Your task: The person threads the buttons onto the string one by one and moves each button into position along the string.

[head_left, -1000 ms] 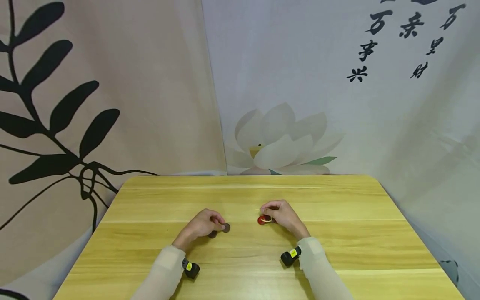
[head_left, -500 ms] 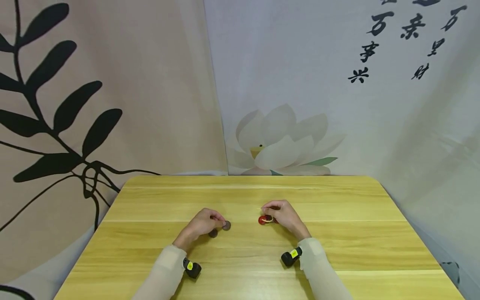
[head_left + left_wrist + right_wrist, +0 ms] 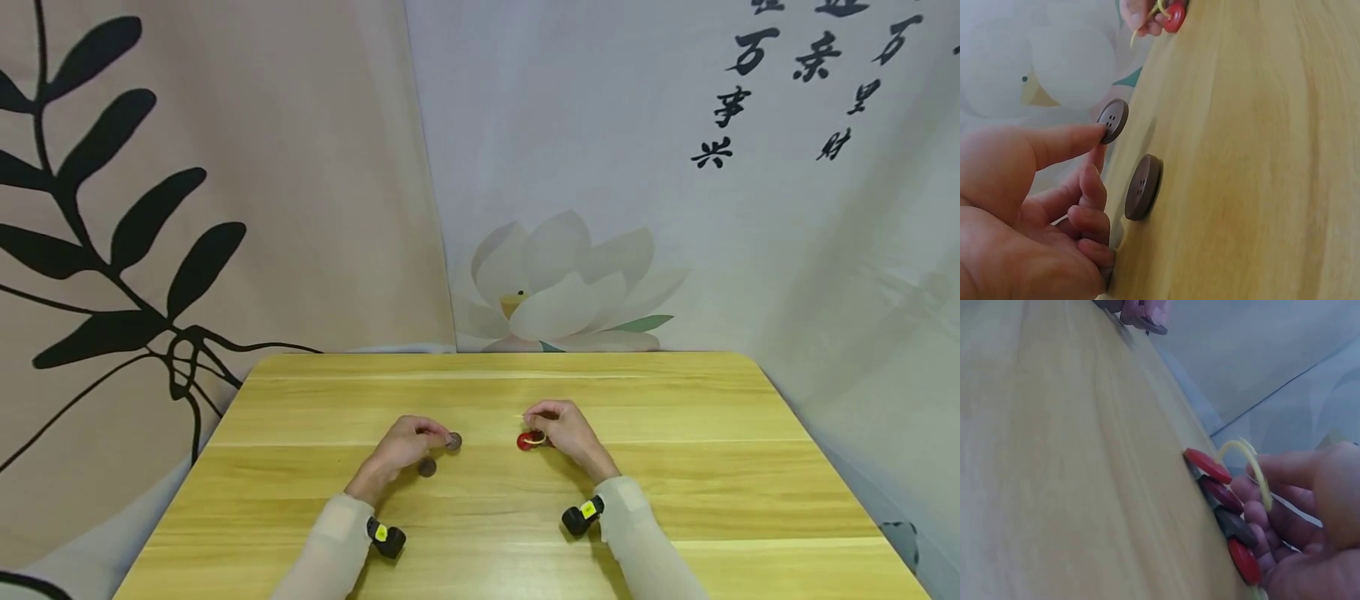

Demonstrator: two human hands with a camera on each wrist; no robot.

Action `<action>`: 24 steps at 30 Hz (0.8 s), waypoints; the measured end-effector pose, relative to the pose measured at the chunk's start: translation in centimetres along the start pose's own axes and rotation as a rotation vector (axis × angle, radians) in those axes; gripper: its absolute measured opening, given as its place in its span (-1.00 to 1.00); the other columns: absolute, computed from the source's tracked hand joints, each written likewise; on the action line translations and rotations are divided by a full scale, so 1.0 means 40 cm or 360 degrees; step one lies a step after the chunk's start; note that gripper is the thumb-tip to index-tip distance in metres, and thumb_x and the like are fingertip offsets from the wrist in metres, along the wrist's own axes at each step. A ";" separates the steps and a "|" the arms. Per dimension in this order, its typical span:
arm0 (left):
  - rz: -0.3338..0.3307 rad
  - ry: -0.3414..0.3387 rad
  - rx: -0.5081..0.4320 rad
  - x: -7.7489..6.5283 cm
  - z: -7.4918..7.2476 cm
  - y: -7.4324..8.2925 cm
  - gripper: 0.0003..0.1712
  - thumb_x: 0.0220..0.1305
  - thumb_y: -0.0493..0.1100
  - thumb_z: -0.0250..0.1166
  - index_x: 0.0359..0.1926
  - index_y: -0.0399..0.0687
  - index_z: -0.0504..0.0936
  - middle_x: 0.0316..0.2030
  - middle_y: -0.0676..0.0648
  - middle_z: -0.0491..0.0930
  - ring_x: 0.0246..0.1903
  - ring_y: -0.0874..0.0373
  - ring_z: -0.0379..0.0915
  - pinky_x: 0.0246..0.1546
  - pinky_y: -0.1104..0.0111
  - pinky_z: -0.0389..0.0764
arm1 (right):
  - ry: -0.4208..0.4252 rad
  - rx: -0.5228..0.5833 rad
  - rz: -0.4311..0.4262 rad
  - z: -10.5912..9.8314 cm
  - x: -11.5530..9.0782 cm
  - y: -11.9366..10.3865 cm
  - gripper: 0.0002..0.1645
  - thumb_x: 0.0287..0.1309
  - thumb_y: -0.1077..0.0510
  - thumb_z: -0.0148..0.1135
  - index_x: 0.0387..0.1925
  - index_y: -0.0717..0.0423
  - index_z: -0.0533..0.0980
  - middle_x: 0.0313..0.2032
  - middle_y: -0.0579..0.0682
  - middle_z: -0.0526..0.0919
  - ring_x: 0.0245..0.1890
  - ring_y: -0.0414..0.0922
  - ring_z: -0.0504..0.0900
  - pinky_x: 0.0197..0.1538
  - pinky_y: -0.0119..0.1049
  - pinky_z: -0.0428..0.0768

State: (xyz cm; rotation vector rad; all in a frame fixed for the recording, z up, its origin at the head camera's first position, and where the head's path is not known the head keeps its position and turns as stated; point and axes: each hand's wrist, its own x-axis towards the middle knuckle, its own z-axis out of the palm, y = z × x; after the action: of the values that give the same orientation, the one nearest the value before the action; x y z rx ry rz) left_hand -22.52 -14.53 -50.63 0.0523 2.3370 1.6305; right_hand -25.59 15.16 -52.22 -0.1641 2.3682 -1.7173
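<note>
- Just nearer you than the fingertips of your left hand [image 3: 402,446], a loose brown button [image 3: 1143,187] lies on the tabletop [image 3: 480,517].
- That hand pinches a second brown button [image 3: 1114,119].
- Your right hand [image 3: 567,431] pinches a yellow cord [image 3: 1254,464]; beside its fingers, the cord loops from a row of red and dark buttons [image 3: 1222,495].
- Beyond both hands hangs a flower-printed backdrop [image 3: 562,292].

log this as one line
left hand: pinches round brown button; right hand: holds yellow cord running from round red button; second round brown button: on wooden table
</note>
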 end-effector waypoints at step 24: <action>-0.0045 0.0203 -0.0031 0.014 0.028 0.003 -0.89 0.31 -0.22 0.29 -0.26 -0.17 0.71 -0.34 -0.07 0.55 -0.35 0.08 0.35 -0.35 0.31 0.38 | 0.0058 -0.0018 -0.0129 0.022 -0.022 -0.073 -0.79 0.30 0.29 0.16 -0.14 0.27 0.66 -0.33 0.05 0.71 -0.26 0.06 0.71 -0.54 -0.33 0.51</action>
State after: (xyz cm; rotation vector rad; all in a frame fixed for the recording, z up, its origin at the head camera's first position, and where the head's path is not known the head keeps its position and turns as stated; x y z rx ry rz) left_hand -22.79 -13.38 -51.00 -0.0912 2.4031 1.6885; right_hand -24.62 13.63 -49.60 -0.2356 2.4294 -1.7572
